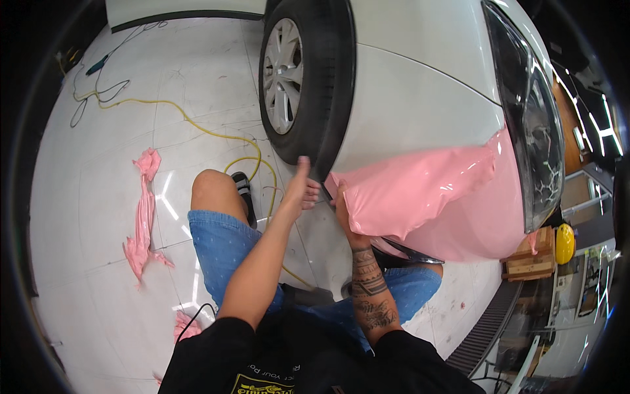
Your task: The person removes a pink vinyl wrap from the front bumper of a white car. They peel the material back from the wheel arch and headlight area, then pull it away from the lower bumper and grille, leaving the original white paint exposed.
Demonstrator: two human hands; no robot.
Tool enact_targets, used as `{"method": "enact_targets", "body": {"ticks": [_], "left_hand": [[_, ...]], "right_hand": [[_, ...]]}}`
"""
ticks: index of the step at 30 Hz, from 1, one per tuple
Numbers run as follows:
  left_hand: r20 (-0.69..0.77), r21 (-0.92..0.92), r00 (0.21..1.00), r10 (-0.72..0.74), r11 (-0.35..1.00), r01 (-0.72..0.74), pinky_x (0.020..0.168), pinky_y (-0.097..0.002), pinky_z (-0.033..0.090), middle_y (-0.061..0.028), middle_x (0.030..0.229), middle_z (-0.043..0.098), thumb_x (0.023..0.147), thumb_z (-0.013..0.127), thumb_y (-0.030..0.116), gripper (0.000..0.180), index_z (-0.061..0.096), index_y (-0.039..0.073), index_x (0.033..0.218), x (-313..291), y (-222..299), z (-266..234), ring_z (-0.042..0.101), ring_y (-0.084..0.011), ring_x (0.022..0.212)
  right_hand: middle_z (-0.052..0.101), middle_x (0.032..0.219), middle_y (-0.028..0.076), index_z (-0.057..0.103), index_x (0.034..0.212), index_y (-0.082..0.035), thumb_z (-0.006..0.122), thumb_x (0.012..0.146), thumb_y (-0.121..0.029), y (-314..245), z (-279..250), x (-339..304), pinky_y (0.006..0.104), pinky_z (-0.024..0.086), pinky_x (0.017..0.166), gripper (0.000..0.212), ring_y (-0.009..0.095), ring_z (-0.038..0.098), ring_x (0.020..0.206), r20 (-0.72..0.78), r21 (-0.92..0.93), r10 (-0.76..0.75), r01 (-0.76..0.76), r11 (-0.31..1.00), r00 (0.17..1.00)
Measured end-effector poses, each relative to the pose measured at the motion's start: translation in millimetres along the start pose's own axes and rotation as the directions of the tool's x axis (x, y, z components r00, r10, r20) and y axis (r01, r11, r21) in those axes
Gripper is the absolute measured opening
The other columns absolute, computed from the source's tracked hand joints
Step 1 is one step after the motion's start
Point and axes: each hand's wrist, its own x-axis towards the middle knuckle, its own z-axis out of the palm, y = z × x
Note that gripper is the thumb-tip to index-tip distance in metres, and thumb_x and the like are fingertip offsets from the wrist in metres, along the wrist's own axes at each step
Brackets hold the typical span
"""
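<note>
Glossy pink film (413, 190) hangs partly loose, as a wrinkled flap, over the corner of a white car (413, 98). Below and right of the flap, the bumper (485, 223) looks smooth and pink. My right hand (341, 207) is closed at the flap's left edge, and the film hides part of its fingers. To its left, just below the front tyre (328, 85), my left hand (302, 189) is raised with its fingers apart and nothing in it. A small gap separates my two hands.
Crumpled pink film strips (146, 217) lie on the white tiled floor (98, 197) to the left. A yellow hose (197, 125) loops past my knee. A dark headlight (531, 125) borders the film. Wooden boxes (530, 259) stand at the right.
</note>
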Motion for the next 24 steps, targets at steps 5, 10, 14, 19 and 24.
{"method": "enact_targets", "body": {"ticks": [5, 10, 14, 19, 24], "left_hand": [[0.342, -0.328, 0.939, -0.038, 0.931, 0.157, 0.046, -0.0263, 0.036, 0.0009, 0.056, 0.045, 0.081, 0.049, 0.061, 0.053, 0.052, 0.009, 0.075, 47, -31, 30, 0.042, -0.0106, 0.049], [0.363, -0.693, 0.928, 0.079, 0.689, 0.212, 0.059, -0.0309, 0.039, -0.0023, 0.070, 0.047, 0.090, 0.051, 0.039, 0.030, 0.050, 0.009, 0.088, 55, -69, 52, 0.045, -0.0156, 0.064], [0.398, -0.804, 0.895, 0.201, 0.547, 0.234, 0.083, -0.0378, 0.048, -0.0103, 0.096, 0.063, 0.092, 0.048, 0.029, 0.033, 0.053, 0.003, 0.111, 33, -95, 61, 0.061, -0.0223, 0.088], [0.215, -0.858, 0.974, 0.077, 0.492, 0.150, 0.065, -0.0306, 0.041, 0.0002, 0.059, 0.036, 0.092, 0.046, 0.025, 0.017, 0.051, 0.010, 0.085, -58, -107, 92, 0.032, -0.0112, 0.050], [0.202, -0.784, 0.978, -0.050, 0.590, 0.192, 0.059, -0.0296, 0.036, 0.0012, 0.054, 0.030, 0.093, 0.044, 0.024, 0.023, 0.041, 0.013, 0.072, -116, -87, 96, 0.029, -0.0121, 0.046]], "right_hand": [[0.057, 0.111, 0.009, 0.045, 0.126, -0.002, 0.047, 0.089, -0.018, 18, 0, -23, 0.0293, 0.046, 0.079, 0.040, 0.015, 0.058, 0.091, -0.139, -0.150, -0.208, 0.188, 0.971, 0.968], [0.056, 0.113, 0.014, 0.054, 0.114, -0.007, 0.059, 0.081, -0.021, 23, -10, -19, 0.0427, 0.041, 0.091, 0.037, 0.032, 0.052, 0.107, 0.008, 0.247, -0.089, 0.084, 0.965, 0.996], [0.057, 0.111, 0.016, 0.055, 0.112, -0.006, 0.058, 0.082, -0.019, 25, -53, -16, 0.0440, 0.041, 0.088, 0.034, 0.034, 0.052, 0.107, 0.102, 0.251, -0.124, 0.095, 0.963, 0.987], [0.062, 0.073, 0.014, 0.061, 0.089, -0.001, 0.051, 0.084, -0.016, 15, -129, -16, 0.0379, 0.048, 0.061, 0.018, 0.028, 0.063, 0.073, 0.311, 0.600, 0.081, -0.261, 0.756, 0.947], [0.052, 0.056, 0.011, 0.052, 0.074, 0.003, 0.041, 0.088, -0.016, 19, -179, -9, 0.0329, 0.045, 0.046, 0.026, 0.021, 0.061, 0.052, 0.598, 0.668, 0.040, -0.525, 0.527, 0.800]]}}
